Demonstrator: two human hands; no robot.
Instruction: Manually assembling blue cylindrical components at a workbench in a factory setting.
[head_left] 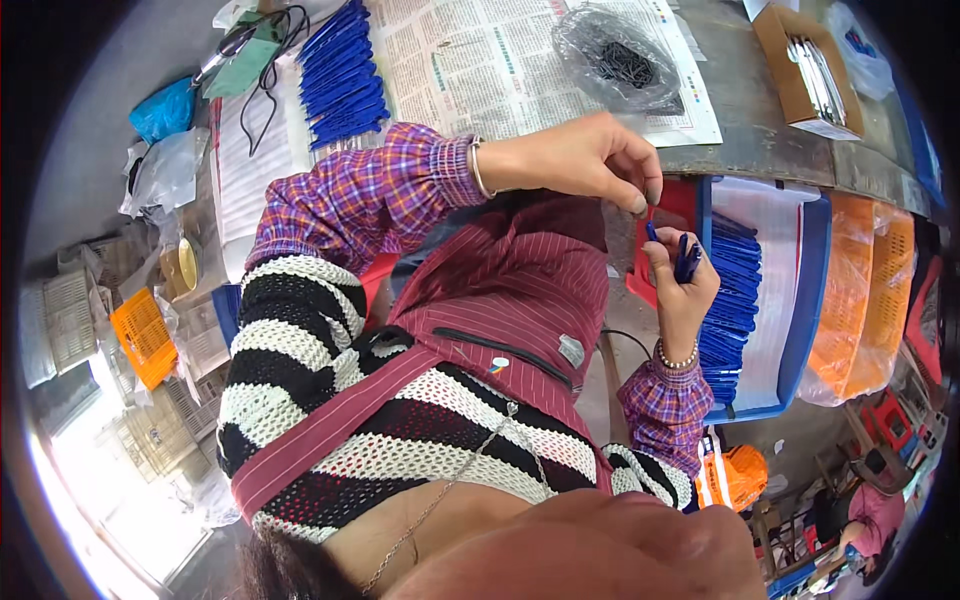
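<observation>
While your right hand (685,290) is gripping slim blue pieces (688,262) right of centre in the frame, your left hand (612,165) is curling in just above, thumb and fingers bent; whether it's pinching anything, I cannot tell. You're apparently bringing fingertips together for fine work on a piece, and the next move is probably calling for a steady right grip and careful alignment. The pieces' long axes are running roughly up and down the frame, one slim end pointing toward your left thumb.
</observation>
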